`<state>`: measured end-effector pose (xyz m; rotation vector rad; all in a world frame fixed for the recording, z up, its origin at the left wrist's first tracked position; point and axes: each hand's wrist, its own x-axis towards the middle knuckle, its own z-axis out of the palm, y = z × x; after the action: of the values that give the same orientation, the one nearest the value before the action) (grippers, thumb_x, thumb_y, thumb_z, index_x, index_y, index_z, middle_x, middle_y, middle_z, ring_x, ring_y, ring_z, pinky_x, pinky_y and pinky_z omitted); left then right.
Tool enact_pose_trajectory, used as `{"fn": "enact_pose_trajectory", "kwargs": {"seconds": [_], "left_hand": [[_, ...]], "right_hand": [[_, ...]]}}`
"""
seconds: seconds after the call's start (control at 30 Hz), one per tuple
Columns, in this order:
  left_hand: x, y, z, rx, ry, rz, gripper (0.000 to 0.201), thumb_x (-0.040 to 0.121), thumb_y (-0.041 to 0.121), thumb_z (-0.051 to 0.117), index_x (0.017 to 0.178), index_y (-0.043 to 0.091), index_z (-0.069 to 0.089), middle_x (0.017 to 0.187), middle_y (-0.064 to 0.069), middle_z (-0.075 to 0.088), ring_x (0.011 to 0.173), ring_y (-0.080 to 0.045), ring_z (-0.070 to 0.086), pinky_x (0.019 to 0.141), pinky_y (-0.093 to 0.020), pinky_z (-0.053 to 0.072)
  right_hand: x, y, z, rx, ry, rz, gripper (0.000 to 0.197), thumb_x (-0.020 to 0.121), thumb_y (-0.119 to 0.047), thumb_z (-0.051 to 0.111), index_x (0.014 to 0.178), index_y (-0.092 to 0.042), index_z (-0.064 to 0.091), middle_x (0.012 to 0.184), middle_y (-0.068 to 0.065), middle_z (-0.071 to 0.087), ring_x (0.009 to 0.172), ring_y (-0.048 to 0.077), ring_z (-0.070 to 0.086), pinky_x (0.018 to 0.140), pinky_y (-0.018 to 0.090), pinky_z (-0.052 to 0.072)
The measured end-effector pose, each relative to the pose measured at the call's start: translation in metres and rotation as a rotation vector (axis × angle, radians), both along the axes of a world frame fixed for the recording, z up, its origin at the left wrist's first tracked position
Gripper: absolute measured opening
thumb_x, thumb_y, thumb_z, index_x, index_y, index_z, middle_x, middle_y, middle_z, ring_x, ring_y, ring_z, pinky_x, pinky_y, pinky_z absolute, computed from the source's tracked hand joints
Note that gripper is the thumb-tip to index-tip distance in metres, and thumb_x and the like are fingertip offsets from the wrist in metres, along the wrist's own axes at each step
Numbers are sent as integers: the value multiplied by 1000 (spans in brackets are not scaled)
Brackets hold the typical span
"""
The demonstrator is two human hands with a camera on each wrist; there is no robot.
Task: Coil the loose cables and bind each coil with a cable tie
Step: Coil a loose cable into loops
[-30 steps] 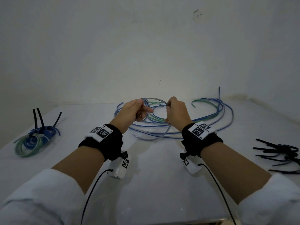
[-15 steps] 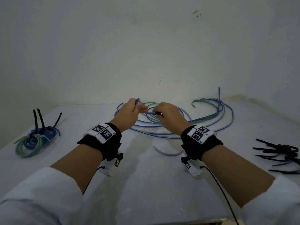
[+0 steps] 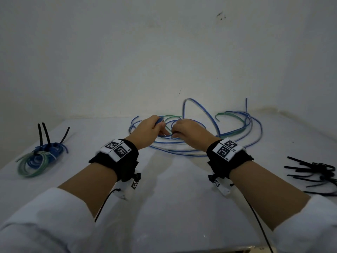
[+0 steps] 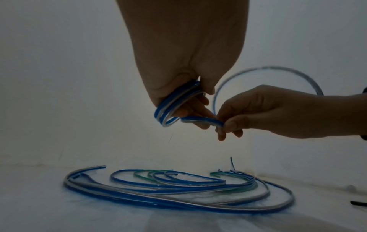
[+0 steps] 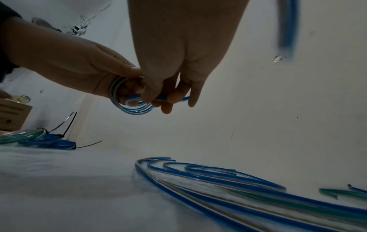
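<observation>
A small coil is gripped in the left hand above the table; its free cable is pinched by the right hand's fingers. Tied coils lie left, ties right. Beyond, loose cables are spread before the wall.

Blue-and-clear cable wound into few small loops, held up at frame centre of left wrist view; free tail arcs up right, blurred.

Loose cables, blue plus couple green, sprawl in wide curves on table, centre-right of head view.

Finished coils, green and blue, tied, far left.

Black cable ties piled at right edge.
</observation>
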<state>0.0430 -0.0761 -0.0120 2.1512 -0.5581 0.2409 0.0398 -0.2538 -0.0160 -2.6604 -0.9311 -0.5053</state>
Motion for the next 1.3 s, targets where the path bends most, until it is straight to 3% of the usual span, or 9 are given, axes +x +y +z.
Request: {"fn": "enact_pose_trajectory", "kwargs": {"seconds": [0.1,0.2,0.3,0.43,0.53,0.7,0.93,1.13,1.3], "left_hand": [[1,-1,-1,31,-9,-8,14,99,21,41,90,12,47,84,-5,66,78,-15,61,78,-28,48],[-1,-4,-1,87,-8,-5,18,99,18,39,85,9,46,70,2,59,62,-2,55,65,-16,42],[-1,-6,-4,49,64,-35,19,99,15,38,85,7,46,68,0,55,49,7,53,54,-8,42],[-1,-7,-6,-41,94,-77,24,100,18,39,77,15,46,68,-2,59,50,1,52,60,-15,45],[-7,-10,-1,-82,73,-119,22,100,15,38,80,15,48,69,-1,60,52,2,54,61,-12,45],[-8,-5,1,-143,65,-106,26,100,15,38,75,13,46,64,-2,51,48,-4,45,56,-19,39],[-15,-7,5,-264,153,-185,27,101,10,33,78,9,48,68,-7,53,51,-1,53,55,-13,45],[-19,-4,8,-303,224,-243,31,101,10,30,72,11,41,64,-4,35,46,-3,34,48,-13,30],[-18,-1,8,-259,276,-233,33,102,19,29,77,10,48,66,-3,48,50,-3,45,53,-15,39]], "right_hand": [[-4,1,4,62,49,27,15,91,-16,56,83,-3,59,80,10,59,71,16,45,67,29,36],[-7,0,7,159,69,72,14,86,-15,64,90,-5,56,81,4,56,70,12,44,64,18,35],[-5,-2,12,153,76,24,10,84,-6,61,93,-2,56,86,8,59,75,18,49,68,26,39],[-2,-2,13,74,-17,-27,11,88,-5,55,91,0,64,89,16,63,83,29,56,73,33,39],[-6,5,11,54,-78,36,13,88,-4,54,87,-1,67,84,15,67,79,28,59,68,26,35],[1,-1,13,195,-59,-94,13,88,-10,59,96,0,61,90,17,64,83,31,57,72,34,40],[1,6,16,66,-122,-38,23,88,-14,52,88,4,68,80,22,64,74,36,58,66,37,40],[2,4,17,197,-87,-116,21,89,-19,60,93,1,64,86,18,65,80,31,57,72,36,39],[2,6,12,95,-134,-97,23,93,-18,54,87,2,65,79,19,63,74,34,56,65,35,36]]}}
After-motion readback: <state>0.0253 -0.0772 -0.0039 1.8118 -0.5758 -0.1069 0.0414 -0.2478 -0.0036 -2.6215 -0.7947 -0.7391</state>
